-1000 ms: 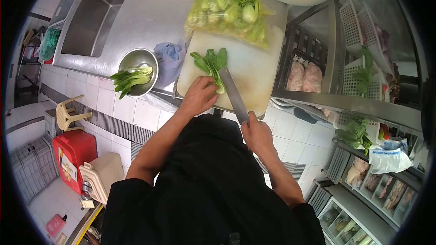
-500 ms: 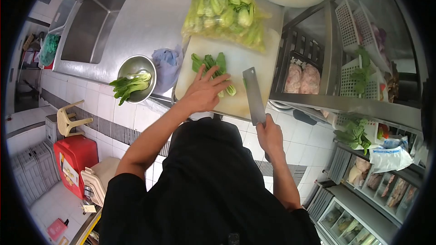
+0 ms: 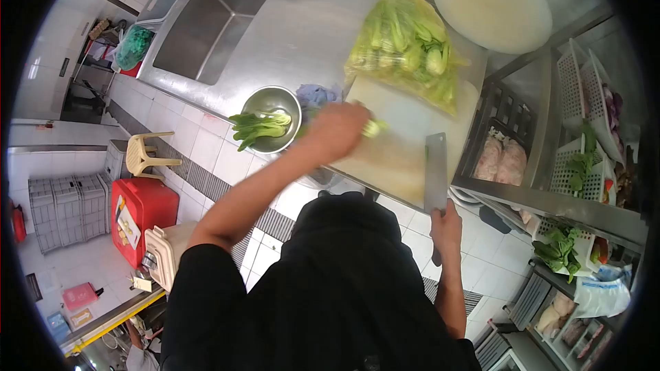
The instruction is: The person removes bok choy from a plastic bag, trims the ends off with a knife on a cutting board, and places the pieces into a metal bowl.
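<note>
My left hand (image 3: 342, 130), slightly blurred, is closed around bok choy (image 3: 373, 128) over the left side of the cutting board (image 3: 385, 165). Only the pale stem ends poke out; the leaves are mostly hidden behind the hand. Just left of it, a steel bowl (image 3: 294, 101) holds more bok choy (image 3: 261, 127), leaves hanging over its rim. In my right hand (image 3: 447, 225) is a cleaver (image 3: 436, 172), gripped by the handle, its blade at the board's right edge. A yellow plastic bag (image 3: 409, 48) full of bok choy lies across the back of the board.
A bluish cloth (image 3: 316, 95) lies beside the bowl. The steel counter (image 3: 289, 41) runs left to a sink (image 3: 206, 27). At the back right is a large round white board (image 3: 491, 3). An open chilled compartment with a tray of packed meat (image 3: 500, 159) is on the right.
My left hand has gathered the bok choy off the middle of the board and moved left toward the bowl. The cleaver stays in my right hand. The view has shifted.
</note>
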{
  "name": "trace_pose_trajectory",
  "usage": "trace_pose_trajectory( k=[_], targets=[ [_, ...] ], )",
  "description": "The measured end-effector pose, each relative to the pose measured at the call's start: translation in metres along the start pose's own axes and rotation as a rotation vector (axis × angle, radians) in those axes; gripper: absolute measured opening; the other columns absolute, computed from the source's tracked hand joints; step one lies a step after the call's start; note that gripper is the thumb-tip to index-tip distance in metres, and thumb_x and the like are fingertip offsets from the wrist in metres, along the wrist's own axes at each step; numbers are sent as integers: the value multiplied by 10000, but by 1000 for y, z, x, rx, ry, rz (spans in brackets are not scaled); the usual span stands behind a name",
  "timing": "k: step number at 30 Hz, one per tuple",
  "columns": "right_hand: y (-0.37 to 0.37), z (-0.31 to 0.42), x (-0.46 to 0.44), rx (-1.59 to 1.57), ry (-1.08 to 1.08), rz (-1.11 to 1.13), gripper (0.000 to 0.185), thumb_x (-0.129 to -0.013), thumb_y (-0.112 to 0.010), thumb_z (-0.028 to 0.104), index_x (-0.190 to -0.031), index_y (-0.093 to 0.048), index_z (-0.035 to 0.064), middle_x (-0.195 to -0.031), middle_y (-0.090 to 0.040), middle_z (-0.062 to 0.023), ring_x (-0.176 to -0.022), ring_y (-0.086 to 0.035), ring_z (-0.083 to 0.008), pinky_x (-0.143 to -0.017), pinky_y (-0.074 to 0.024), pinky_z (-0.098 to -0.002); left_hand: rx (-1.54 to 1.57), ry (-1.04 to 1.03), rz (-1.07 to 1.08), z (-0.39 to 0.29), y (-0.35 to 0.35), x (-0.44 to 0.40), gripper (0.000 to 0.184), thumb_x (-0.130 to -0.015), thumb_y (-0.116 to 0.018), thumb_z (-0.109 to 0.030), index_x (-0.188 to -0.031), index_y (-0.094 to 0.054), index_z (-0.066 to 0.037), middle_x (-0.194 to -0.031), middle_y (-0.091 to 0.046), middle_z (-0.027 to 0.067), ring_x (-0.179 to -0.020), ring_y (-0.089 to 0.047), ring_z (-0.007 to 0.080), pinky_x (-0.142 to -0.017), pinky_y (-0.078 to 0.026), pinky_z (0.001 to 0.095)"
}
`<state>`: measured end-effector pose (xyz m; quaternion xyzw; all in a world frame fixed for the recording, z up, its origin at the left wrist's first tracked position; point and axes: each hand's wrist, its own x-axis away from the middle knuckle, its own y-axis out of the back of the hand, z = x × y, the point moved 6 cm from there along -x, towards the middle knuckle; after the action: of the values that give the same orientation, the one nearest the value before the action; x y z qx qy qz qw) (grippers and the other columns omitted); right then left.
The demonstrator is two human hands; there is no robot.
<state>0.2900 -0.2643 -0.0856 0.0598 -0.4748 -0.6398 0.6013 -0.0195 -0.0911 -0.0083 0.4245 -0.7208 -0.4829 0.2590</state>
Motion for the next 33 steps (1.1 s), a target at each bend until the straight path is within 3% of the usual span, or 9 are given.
trace_pose_trajectory(
  k=[3,5,7,9,10,14,19,26,33],
  targets=[
    [-3,0,-3,-59,-27,35,317,-978,-581,214,-1210,-605,-2,-952,-733,-297,-913,-698,-514,-811,-540,-560,-229,262,50,71,62,46,229,-894,-614,-130,-1107,-657,-55,-1081,-700,188,-1023,-679,392,-885,-527,518],
    [-12,-14,-13,12,124,-52,270,-981,-568,177,-1195,-599,16,-765,-697,-199,-603,-689,-320,-598,-531,-453,-327,343,74,120,55,71,255,-899,-629,-159,-1137,-634,-67,-1129,-692,158,-1087,-671,370,-920,-504,540],
    [-7,1,-11,46,122,-55,277,-975,-565,184,-1190,-606,15,-817,-721,-233,-700,-717,-382,-668,-542,-477,-551,360,163,137,37,88,481,-881,-641,-154,-1358,-622,-98,-1252,-646,153,-1197,-625,356,-1020,-484,522],
    [-7,4,-13,26,83,-9,296,-971,-564,192,-1204,-609,17,-837,-722,-250,-742,-713,-421,-701,-542,-493,-372,222,-14,113,43,65,579,-871,-657,-155,-1444,-585,-109,-1322,-624,153,-1251,-597,351,-1068,-466,508],
    [1,17,-8,23,40,28,338,-957,-579,254,-1196,-606,17,-937,-730,-295,-918,-699,-504,-816,-539,-569,-255,212,-78,94,47,44,552,-860,-689,-145,-1405,-616,-96,-1320,-640,136,-1242,-610,348,-1052,-484,486],
    [3,21,-6,29,64,0,366,-970,-565,266,-1233,-592,13,-924,-728,-293,-918,-698,-503,-815,-535,-573,11,-137,-418,19,45,-51,294,-893,-687,-71,-1183,-737,-63,-1168,-702,124,-1105,-629,355,-959,-515,455],
    [7,18,3,31,60,-38,388,-976,-562,271,-1250,-587,-2,-907,-730,-285,-901,-699,-503,-805,-535,-579,-33,-272,-476,-17,26,-161,226,-914,-648,-70,-1111,-756,-85,-1102,-712,113,-1074,-636,346,-938,-511,463],
    [8,2,9,-19,-2,-49,420,-986,-550,283,-1293,-588,-1,-916,-731,-288,-915,-701,-505,-829,-540,-578,-478,-19,-216,-17,17,-232,511,-898,-619,-89,-1400,-588,-180,-1096,-728,59,-1089,-654,305,-902,-504,474],
    [11,2,5,-18,-27,-16,385,-986,-543,270,-1251,-590,-4,-919,-724,-310,-924,-695,-515,-845,-536,-590,-394,123,37,-11,34,-239,455,-960,-592,-168,-1412,-637,-198,-1003,-776,119,-1064,-687,335,-900,-532,468]
  ],
)
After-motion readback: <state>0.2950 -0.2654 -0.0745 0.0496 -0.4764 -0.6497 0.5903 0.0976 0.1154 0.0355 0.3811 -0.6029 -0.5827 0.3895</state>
